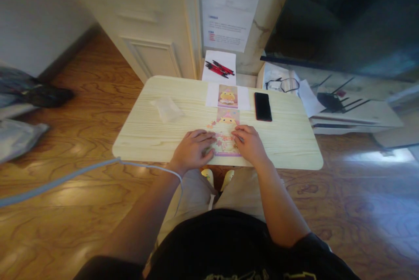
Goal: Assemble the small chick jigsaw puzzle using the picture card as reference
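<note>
Fingers point(203, 136) outstretched flat, left hand point(193, 151), right hand point(250, 144), on one duck card point(225, 133), second card point(228, 95) beyond, one phone point(263, 106)

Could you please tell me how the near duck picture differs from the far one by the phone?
The near duck picture looks larger than the far duck picture. The near one lies straight on the table with the left hand and right hand resting on it; the far one lies on a white sheet, untouched. Both show a yellow duck on pink.
</note>
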Demonstrator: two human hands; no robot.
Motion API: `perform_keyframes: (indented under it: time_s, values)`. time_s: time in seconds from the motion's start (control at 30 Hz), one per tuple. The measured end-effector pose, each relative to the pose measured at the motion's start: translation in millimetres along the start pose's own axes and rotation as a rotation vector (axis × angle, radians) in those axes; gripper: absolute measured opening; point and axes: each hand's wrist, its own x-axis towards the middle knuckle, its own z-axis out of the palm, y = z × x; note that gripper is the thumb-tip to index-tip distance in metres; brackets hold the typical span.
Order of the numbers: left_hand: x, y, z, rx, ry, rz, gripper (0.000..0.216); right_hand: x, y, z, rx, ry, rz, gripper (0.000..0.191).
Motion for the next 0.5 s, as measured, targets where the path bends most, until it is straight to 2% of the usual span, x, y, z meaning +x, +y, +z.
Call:
perform_keyframes:
  time_s: [0.1, 0.27, 0.5]
  values:
    - [-0.4, 0.3, 0.6, 0.003, 0.016, -0.016, 0.036, -6.2, 5.0, -6.1, 0.034, -0.004, -0.036, 0.03]
    - [0.6, 2.4, -0.2, 0.012, 0.031, -0.032, 0.038, -11.0, 9.3, -8.2, 0.079, 0.016, -0.048, 0.031]
    - [5.7, 6.9, 0.6, 0.094, 0.139, -0.216, 0.044, -9.3, 2.9, -6.0, 0.055, -0.006, -0.055, 0.032]
